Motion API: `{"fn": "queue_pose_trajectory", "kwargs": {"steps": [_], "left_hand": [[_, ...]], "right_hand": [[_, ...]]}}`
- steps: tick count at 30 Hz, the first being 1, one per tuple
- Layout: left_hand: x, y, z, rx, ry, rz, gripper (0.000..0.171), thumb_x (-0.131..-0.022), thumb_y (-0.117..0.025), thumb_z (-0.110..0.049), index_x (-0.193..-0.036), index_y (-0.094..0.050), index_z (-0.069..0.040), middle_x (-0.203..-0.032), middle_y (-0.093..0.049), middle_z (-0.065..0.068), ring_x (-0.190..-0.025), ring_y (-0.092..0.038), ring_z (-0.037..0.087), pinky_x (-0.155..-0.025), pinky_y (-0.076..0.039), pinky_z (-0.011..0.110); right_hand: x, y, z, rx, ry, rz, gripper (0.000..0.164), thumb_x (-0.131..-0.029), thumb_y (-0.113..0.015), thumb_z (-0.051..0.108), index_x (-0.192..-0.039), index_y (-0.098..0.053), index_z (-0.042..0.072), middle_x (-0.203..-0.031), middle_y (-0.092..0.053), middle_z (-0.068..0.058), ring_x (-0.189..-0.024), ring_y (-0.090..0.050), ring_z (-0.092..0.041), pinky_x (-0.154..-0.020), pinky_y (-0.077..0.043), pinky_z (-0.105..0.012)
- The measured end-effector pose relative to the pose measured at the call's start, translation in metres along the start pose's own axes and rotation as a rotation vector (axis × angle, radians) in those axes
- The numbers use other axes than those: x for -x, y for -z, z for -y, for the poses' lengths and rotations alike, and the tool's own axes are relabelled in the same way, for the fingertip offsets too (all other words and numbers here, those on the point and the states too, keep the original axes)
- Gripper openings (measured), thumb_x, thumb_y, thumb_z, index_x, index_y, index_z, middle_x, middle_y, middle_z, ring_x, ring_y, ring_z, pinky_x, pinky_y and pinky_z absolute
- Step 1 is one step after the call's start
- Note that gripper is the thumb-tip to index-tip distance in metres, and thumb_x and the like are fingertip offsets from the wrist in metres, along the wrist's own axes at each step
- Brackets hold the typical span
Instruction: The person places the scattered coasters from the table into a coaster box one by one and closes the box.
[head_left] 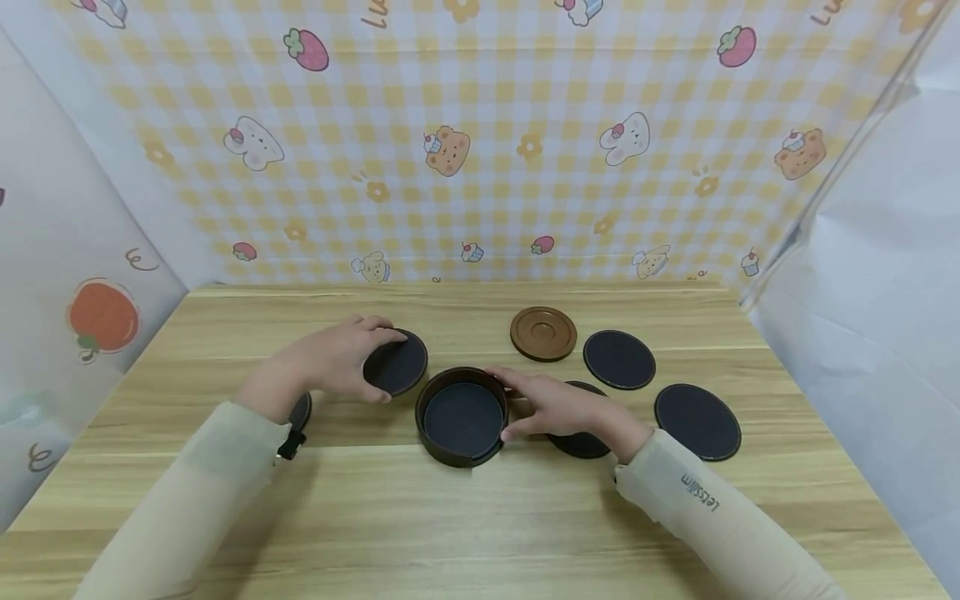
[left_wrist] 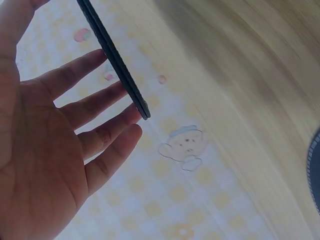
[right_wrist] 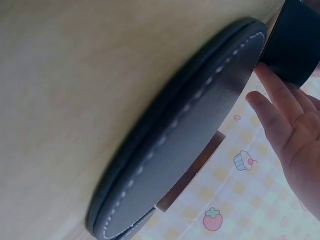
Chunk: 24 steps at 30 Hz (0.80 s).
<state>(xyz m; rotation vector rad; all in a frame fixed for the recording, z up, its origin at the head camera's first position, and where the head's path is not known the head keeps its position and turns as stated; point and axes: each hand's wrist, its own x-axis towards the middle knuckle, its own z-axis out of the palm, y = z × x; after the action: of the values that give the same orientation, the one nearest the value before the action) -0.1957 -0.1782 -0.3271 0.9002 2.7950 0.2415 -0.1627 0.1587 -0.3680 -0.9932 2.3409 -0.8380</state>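
Note:
My left hand point(head_left: 341, 357) holds a round black coaster point(head_left: 397, 364) tilted above the table, thumb at its near edge and fingers at its far edge. In the left wrist view that coaster point(left_wrist: 117, 62) appears edge-on against the fingers. A dark round coaster holder point(head_left: 461, 457) stands in the middle, with a notch at its front and a dark flat bottom inside. My right hand point(head_left: 555, 404) rests against the holder's right side with fairly straight fingers. Under that hand lies another black coaster point(head_left: 581, 446), its pale stitching plain point(right_wrist: 200, 105) in the right wrist view.
Two black coasters point(head_left: 619, 360) point(head_left: 697, 422) lie to the right. A brown round wooden piece point(head_left: 543, 333) with concentric rings lies at the back. Partly hidden beneath the left forearm is another dark coaster point(head_left: 302, 411). The wooden table point(head_left: 420, 533) meets a checked cloth point(head_left: 495, 208) behind.

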Motion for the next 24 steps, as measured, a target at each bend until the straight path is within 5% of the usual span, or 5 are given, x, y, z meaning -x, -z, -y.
{"fn": "queue_pose_trajectory", "kwargs": {"steps": [13,24], "left_hand": [[-0.002,0.001,-0.03,-0.007,-0.097,-0.021,0.085,-0.071,-0.083,-0.043,-0.143,-0.052,-0.012,-0.146,-0.048,0.016,-0.127,-0.048,0.035,-0.096,-0.049,0.048],[-0.006,-0.004,-0.048,0.0,-0.115,0.003,0.086,-0.072,-0.083,-0.047,-0.145,-0.051,-0.015,-0.15,-0.045,0.014,-0.131,-0.046,0.033,-0.098,-0.049,0.048]], "right_hand": [[0.0,0.0,-0.001,-0.003,-0.011,0.01,0.09,-0.091,-0.072,0.035,-0.159,-0.019,0.009,-0.16,-0.034,-0.012,-0.146,-0.036,-0.03,-0.116,-0.033,-0.05],[-0.002,0.0,-0.003,-0.028,0.02,0.012,0.089,-0.091,-0.072,0.031,-0.159,-0.019,0.008,-0.161,-0.033,-0.011,-0.143,-0.041,-0.029,-0.115,-0.034,-0.048]]}}
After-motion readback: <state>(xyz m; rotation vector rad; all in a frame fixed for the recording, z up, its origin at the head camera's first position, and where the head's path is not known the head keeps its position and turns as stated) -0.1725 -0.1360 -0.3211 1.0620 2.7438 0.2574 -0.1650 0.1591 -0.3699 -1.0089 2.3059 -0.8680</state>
